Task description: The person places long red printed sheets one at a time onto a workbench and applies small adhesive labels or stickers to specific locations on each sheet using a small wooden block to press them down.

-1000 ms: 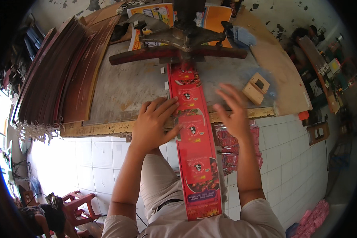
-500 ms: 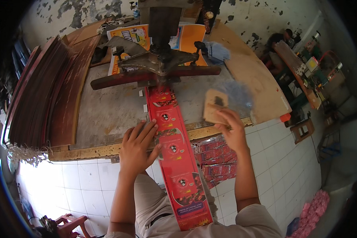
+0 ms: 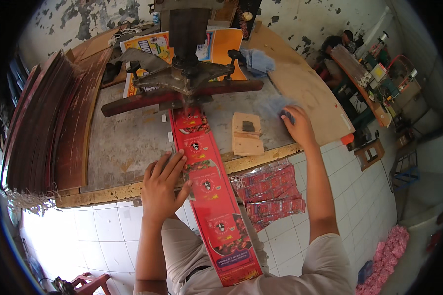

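Note:
A long strip of red printed packaging film [image 3: 209,196] runs from under the metal press [image 3: 187,83] over the table edge to my lap. My left hand [image 3: 165,184] rests on the strip's left edge near the table's front, palm down, fingers spread. A pale wooden block [image 3: 247,142] with a dark patch lies on the worktop right of the strip. Farther right, my right hand [image 3: 300,127] has its fingers curled on a bunched, bluish see-through plastic sheet [image 3: 275,105]; a darker fold shows at the fingertips.
Stacked dark red boards [image 3: 59,113] stand along the table's left side. Several red printed packs [image 3: 270,191] lie below the front edge. Another plastic bundle [image 3: 257,61] is behind the press. At the far right, a person [image 3: 337,46] sits by a workbench [image 3: 362,88].
My right hand has let go of the wooden block, which now lies on the table, and has moved right to the plastic sheet. My left hand stays on the strip. The view has shifted slightly.

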{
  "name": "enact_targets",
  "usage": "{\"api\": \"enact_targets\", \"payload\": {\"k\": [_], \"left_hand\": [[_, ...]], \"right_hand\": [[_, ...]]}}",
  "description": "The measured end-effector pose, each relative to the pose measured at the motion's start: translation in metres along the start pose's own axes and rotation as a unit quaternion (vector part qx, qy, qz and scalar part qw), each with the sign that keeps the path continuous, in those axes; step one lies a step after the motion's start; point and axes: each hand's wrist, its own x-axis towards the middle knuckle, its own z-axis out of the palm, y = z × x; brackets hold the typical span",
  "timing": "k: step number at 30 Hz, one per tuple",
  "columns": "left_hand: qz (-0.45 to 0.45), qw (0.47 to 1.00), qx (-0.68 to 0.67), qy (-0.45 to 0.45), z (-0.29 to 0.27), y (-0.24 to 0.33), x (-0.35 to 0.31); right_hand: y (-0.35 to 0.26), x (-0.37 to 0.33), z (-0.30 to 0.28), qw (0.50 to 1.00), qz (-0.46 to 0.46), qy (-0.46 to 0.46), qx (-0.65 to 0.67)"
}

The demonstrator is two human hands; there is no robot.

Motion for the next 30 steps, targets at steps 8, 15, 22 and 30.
{"api": "enact_targets", "payload": {"k": [8,15,22,30], "left_hand": [[-0.009,1.0,0.003,-0.007,-0.003,-0.001,-0.003],[-0.006,1.0,0.008,-0.005,-0.003,-0.002,-0.004],[0.001,1.0,0.001,-0.001,0.001,0.0,0.0],[-0.005,1.0,0.003,0.0,-0.004,-0.001,-0.005]], "right_hand": [[-0.011,0.034,-0.011,0.979,-0.075,-0.149,-0.115],[0.006,0.041,0.008,0.953,-0.135,-0.17,-0.21],[0.052,0.051,-0.012,0.985,0.114,-0.074,0.107],[-0.089,0.045,-0.022,0.995,-0.023,-0.011,0.095]]}}
